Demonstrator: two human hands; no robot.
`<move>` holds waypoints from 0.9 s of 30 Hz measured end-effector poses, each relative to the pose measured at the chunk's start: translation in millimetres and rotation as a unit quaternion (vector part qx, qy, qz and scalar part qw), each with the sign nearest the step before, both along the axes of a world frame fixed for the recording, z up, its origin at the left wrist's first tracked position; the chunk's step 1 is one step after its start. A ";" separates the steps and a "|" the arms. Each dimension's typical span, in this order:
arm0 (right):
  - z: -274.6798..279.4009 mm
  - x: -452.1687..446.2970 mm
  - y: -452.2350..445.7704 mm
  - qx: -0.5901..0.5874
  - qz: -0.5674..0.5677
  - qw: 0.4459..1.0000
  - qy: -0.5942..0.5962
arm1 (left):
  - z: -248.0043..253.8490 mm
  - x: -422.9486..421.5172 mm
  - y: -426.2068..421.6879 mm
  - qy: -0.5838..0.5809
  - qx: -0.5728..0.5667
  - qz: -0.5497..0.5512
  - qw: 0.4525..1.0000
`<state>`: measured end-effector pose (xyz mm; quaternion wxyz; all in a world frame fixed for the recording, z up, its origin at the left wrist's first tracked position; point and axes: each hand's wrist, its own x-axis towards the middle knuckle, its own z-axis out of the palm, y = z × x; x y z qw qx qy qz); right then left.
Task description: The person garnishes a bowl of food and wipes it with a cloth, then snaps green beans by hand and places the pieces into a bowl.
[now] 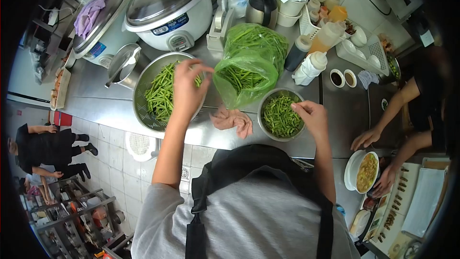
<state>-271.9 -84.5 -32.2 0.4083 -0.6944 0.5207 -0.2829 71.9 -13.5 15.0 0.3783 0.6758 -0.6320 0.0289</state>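
My left hand point(188, 86) is over the right side of a perforated metal colander point(139, 108) of long green beans point(160, 93). Its fingers are apart, with the tips at the edge of a green plastic bag point(235, 97); whether they touch it I cannot tell. More long beans fill the open bag. At the right rim of a round metal bowl point(280, 138), my right hand point(314, 117) has thumb and forefinger pinched together. Whatever is between them is too small to make out. Short cut bean pieces point(281, 115) lie in this bowl.
A crumpled pink cloth point(233, 122) lies between colander and bowl. Behind are a rice cooker point(167, 31), a tape dispenser point(221, 29), a thermos jug point(262, 7) and sauce bottles point(310, 68). At right, a co-worker's hands point(383, 182) are by a white bowl point(352, 170) of food.
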 end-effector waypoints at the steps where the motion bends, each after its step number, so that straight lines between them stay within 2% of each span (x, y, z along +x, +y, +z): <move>1: 11.0 6.3 -2.6 0.039 0.016 0.999 0.029 | 0.9 -10.4 -7.1 -0.005 0.041 -0.056 0.998; 2: 17.8 14.7 -3.9 0.078 0.030 0.995 0.058 | -1.2 -18.9 -16.9 -0.057 0.037 -0.082 0.994; 5: 22.7 67.5 -4.3 0.019 0.139 0.982 -0.130 | -20.6 -25.2 -60.0 -0.196 0.036 -0.133 0.971; 7: 20.8 103.5 -18.5 0.038 0.171 0.974 -0.145 | -39.3 -17.8 -94.0 -0.267 0.041 -0.131 0.954; 8: 17.5 114.3 -29.8 0.046 0.187 0.969 -0.152 | -44.8 -14.1 -108.6 -0.262 0.027 -0.132 0.956; 9: 7.4 119.6 -44.1 -0.003 0.144 0.986 -0.086 | -46.4 -11.2 -122.3 -0.255 0.013 -0.133 0.958; 11: -23.4 128.1 -69.4 -0.100 0.056 0.992 0.049 | -53.7 -0.3 -147.5 -0.228 0.003 -0.133 0.964; 14: -54.4 123.8 -86.6 -0.186 0.024 0.964 0.189 | -76.8 18.9 -173.4 -0.052 0.083 -0.119 0.988; 15: -58.3 120.0 -90.9 -0.146 0.048 0.969 0.196 | -92.7 35.4 -189.5 0.015 0.155 -0.135 0.979; 18: -42.1 117.8 -95.1 -0.093 0.070 0.948 0.297 | -96.7 53.2 -195.4 0.110 0.180 -0.144 0.967; 21: -28.5 104.7 -94.8 -0.027 0.069 0.984 0.162 | -49.7 18.5 -161.4 -0.005 0.064 -0.071 0.995; 23: -37.4 90.7 -91.1 -0.077 0.017 0.996 0.049 | -14.2 -6.4 -139.4 -0.063 0.003 -0.037 0.997; 25: -36.6 87.0 -83.1 -0.148 -0.033 0.986 -0.072 | 0.5 -33.1 -122.9 -0.008 0.158 -0.035 0.987; 26: -33.0 85.6 -77.7 -0.089 -0.037 0.993 -0.066 | 3.6 -44.1 -120.0 0.021 0.232 -0.034 0.972; 27: -24.0 84.6 -69.7 -0.028 -0.041 0.997 -0.059 | -11.4 -51.6 -121.4 0.001 0.221 -0.046 0.974</move>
